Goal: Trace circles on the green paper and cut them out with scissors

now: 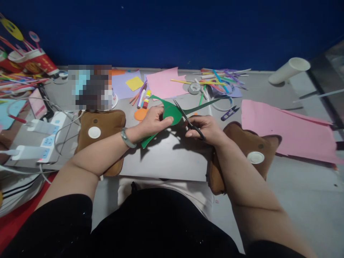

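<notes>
My left hand [156, 122] pinches a piece of green paper [173, 114] between thumb and fingers, above the table. The paper has a rounded part in the middle, and a long cut strip trails off to the right. In my right hand [205, 129] are dark-handled scissors [191, 123], their blades pointing up and left against the round green part's right edge. An orange paper oval [141, 114] lies just behind my left hand. A white sheet [169, 161] is spread under both hands.
Brown cushions [103, 123] support both forearms. Behind are markers [142, 98], pink paper [163, 82], a tape roll [227, 104], purple thread snips [230, 113] and several coloured sticks [220, 77]. A power strip [53, 138] with cables sits left; a white tube [290, 71] stands far right.
</notes>
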